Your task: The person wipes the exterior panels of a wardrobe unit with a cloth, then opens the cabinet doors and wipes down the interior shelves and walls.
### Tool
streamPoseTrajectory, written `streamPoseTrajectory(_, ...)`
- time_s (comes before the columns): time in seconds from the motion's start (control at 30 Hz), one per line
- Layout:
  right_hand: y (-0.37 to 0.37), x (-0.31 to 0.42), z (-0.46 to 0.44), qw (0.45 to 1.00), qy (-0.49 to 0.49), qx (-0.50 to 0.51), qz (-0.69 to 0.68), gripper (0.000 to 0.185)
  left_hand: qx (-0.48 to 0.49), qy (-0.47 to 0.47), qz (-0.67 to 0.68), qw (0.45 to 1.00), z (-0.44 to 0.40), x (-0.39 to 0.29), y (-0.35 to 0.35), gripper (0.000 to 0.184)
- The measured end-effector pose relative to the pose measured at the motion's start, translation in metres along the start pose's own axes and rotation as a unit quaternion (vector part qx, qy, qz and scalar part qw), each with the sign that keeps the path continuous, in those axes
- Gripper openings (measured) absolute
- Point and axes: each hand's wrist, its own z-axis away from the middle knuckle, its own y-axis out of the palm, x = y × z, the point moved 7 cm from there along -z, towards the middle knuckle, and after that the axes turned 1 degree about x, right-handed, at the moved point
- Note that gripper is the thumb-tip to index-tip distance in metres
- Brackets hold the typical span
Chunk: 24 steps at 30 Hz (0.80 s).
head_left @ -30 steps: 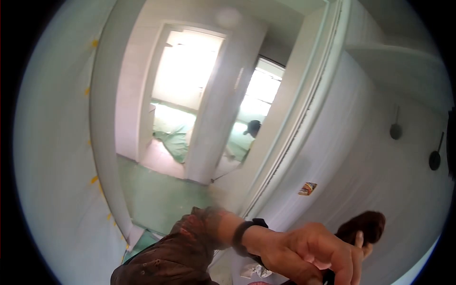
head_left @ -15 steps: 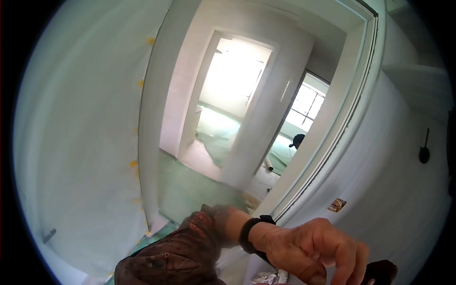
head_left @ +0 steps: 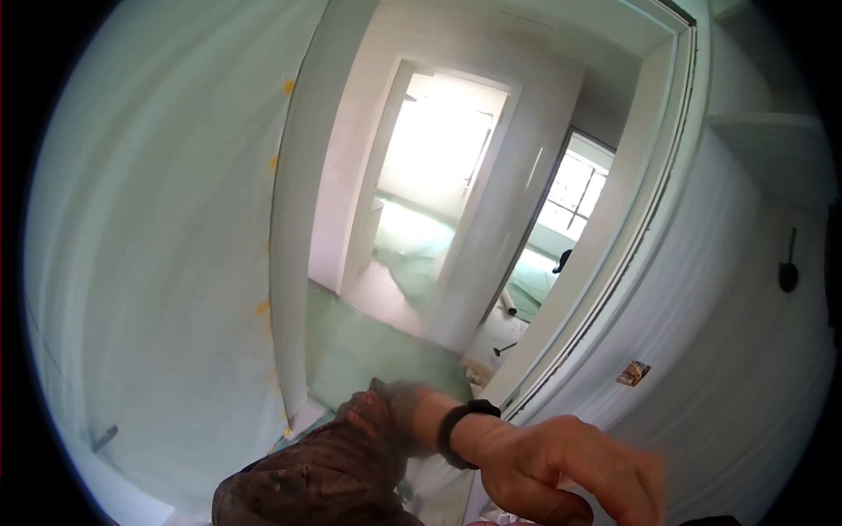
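Note:
My left hand reaches across the bottom of the view from a brown sleeve, with a dark band around its wrist. Its fingers are bent and curl downward, and the thumb lies below them. The bottom edge cuts off the fingertips, so whatever they hold is hidden. A small pale, crumpled-looking patch shows under the hand, too little of it to name. My right hand is out of view; a dark edge at the bottom right is too cropped to identify.
A door frame stands ahead, beside plastic sheeting taped along its edge with yellow tape. Green sheeting covers the floor beyond. An open wall box with wires and a hanging dark tool are on the right.
My left hand has shifted slightly left and down, its fingers still bent. The view has turned a little, and the dark shape at the bottom right has mostly dropped out of sight.

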Motion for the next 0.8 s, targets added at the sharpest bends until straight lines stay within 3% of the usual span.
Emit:
streamPoseTrajectory(0.1, -0.005, 0.000, 0.003, 1.000, -0.001, -0.008, 0.022, 0.037, 0.000, 0.004, 0.020, 1.000, 0.004, -0.006, 0.003, 0.029)
streamPoseTrajectory(0.17, -0.009, -0.001, 0.007, 0.999, 0.001, -0.015, 0.039, 0.037, 0.033, -0.006, -0.117, 0.993, 0.012, -0.012, 0.006, 0.031)
streamPoseTrajectory(0.3, -0.018, -0.002, 0.012, 0.997, 0.008, -0.030, 0.076, 0.037, -0.047, 0.041, -0.146, 0.987, 0.035, 0.001, 0.008, 0.030)
streamPoseTrajectory(0.4, -0.027, -0.005, 0.015, 0.995, 0.016, -0.043, 0.092, 0.038, -0.027, -0.039, -0.078, 0.996, 0.039, -0.006, 0.007, 0.029)
streamPoseTrajectory(0.47, -0.038, -0.008, 0.021, 0.993, 0.024, -0.054, 0.100, 0.038, -0.022, -0.083, -0.167, 0.982, 0.062, -0.005, 0.007, 0.010)
streamPoseTrajectory(0.53, -0.051, -0.019, 0.020, 0.991, 0.041, -0.070, 0.103, 0.038, -0.105, -0.070, -0.190, 0.974, 0.077, -0.024, -0.012, 0.010)
streamPoseTrajectory(0.6, -0.067, -0.036, 0.018, 0.989, 0.075, -0.091, 0.087, 0.039, -0.224, 0.016, -0.232, 0.946, 0.104, -0.051, -0.015, 0.013)
streamPoseTrajectory(0.63, -0.071, -0.048, 0.020, 0.987, 0.096, -0.105, 0.071, 0.039, -0.324, -0.065, -0.348, 0.878, 0.100, -0.083, -0.006, 0.010)
streamPoseTrajectory(0.7, -0.087, -0.061, 0.027, 0.982, 0.090, -0.127, 0.109, 0.041, -0.249, 0.160, -0.488, 0.821, 0.087, -0.137, 0.026, 0.013)
streamPoseTrajectory(0.73, -0.084, -0.062, 0.024, 0.978, 0.066, -0.125, 0.157, 0.044, -0.270, 0.421, -0.404, 0.766, 0.105, -0.172, 0.060, 0.016)
streamPoseTrajectory(0.77, -0.071, -0.061, 0.027, 0.985, 0.072, -0.103, 0.117, 0.046, -0.154, 0.489, -0.603, 0.611, 0.084, -0.176, 0.083, 0.023)
streamPoseTrajectory(0.8, -0.061, -0.061, 0.029, 0.991, 0.076, -0.080, 0.076, 0.049, -0.070, 0.210, -0.542, 0.811, 0.041, -0.149, 0.084, 0.025)
